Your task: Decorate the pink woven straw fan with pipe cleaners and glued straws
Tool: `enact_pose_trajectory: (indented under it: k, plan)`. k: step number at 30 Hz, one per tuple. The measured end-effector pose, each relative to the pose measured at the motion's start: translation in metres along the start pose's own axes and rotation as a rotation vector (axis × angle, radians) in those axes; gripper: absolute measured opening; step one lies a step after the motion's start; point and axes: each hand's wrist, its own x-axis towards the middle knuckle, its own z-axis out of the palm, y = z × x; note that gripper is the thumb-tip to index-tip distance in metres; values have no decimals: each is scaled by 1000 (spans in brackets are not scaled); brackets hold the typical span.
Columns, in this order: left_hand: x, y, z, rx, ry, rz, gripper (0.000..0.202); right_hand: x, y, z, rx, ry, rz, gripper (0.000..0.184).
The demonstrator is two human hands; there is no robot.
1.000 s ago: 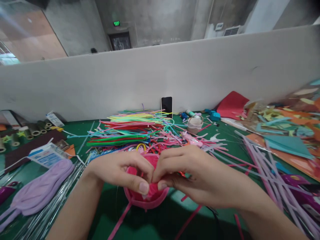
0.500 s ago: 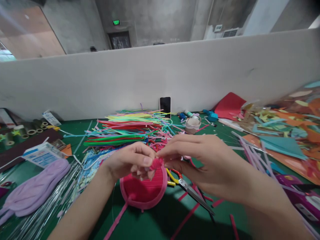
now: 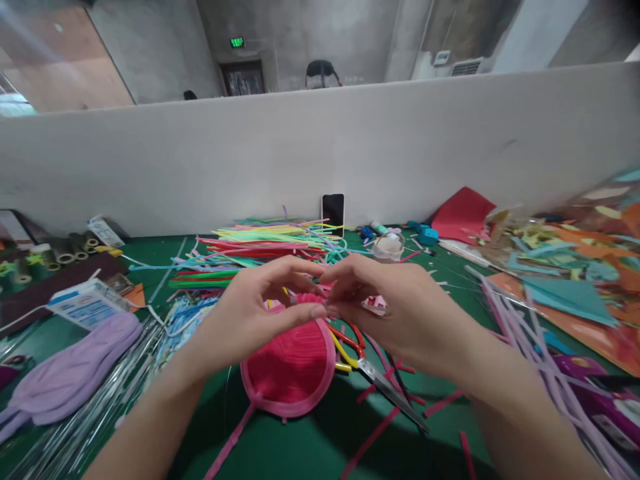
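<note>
My left hand [image 3: 267, 303] and my right hand [image 3: 400, 310] meet fingertip to fingertip above the middle of the table. Between them is a small coiled piece of pink pipe cleaner [image 3: 307, 299], partly hidden by the fingers. My left thumb lies below it with the fingers arched over; my right thumb and fingers pinch at its right end. Beneath the hands lies a round pink pipe-cleaner disc [image 3: 293, 373] with a lighter pink rim and a pink stem [image 3: 233, 440]. Scissors [image 3: 387, 388] with yellow and red handles lie right of the disc.
Bundles of coloured pipe cleaners [image 3: 260, 248] lie behind my hands, with a phone [image 3: 333, 212] upright against the white partition [image 3: 280, 153]. Purple pipe-cleaner work [image 3: 70, 373] lies left; purple strips [image 3: 520, 320] and paper scraps [image 3: 575, 247] lie right. Pink offcuts [image 3: 373, 440] lie near the front.
My left hand has gone from a tight pinch to a wider arch, its fingers raised and thumb stretched toward the right hand. The pink coil is less exposed. The view has shifted slightly.
</note>
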Motion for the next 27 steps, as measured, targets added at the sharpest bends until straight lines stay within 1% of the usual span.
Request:
enact_pose_trajectory:
  k: [2,3,5,7,9,11,12,14,16,17,19,22,24,27]
  plan:
    - [-2,-1,7,93,74,1,11,2,5,4,60,-68,60,12]
    - [-4,-3,9,111,81,-10,8,2,7,6,73,-100,78,12]
    - [-8,-11,9,110,51,-66,10,4,12,7,59,-185,113,13]
    - [-14,-24,3,102,15,-138,13,5,17,8,15,-295,158,14]
    - [-22,-44,-9,142,0,-202,14,6,23,8,-74,-377,234,14]
    - [-30,-70,-24,267,21,-268,18,7,32,10,-238,-422,328,14]
    - [-34,-83,-31,367,46,-306,20,8,37,12,-335,-445,378,14]
    - [-39,-110,-43,450,107,-343,19,9,50,19,-492,-500,455,18]
    - [-43,-130,-49,511,150,-356,18,9,62,29,-551,-545,491,22]
    - [-44,-137,-50,530,158,-356,18,8,67,33,-551,-555,495,24]
    - [-47,-144,-48,558,169,-350,21,7,75,42,-542,-566,488,24]
    - [-48,-142,-45,602,189,-341,26,6,78,50,-527,-570,477,17]
    - [-48,-137,-46,650,223,-333,29,8,75,51,-520,-557,473,12]
    - [-45,-130,-49,733,262,-308,31,16,64,47,-522,-491,469,14]
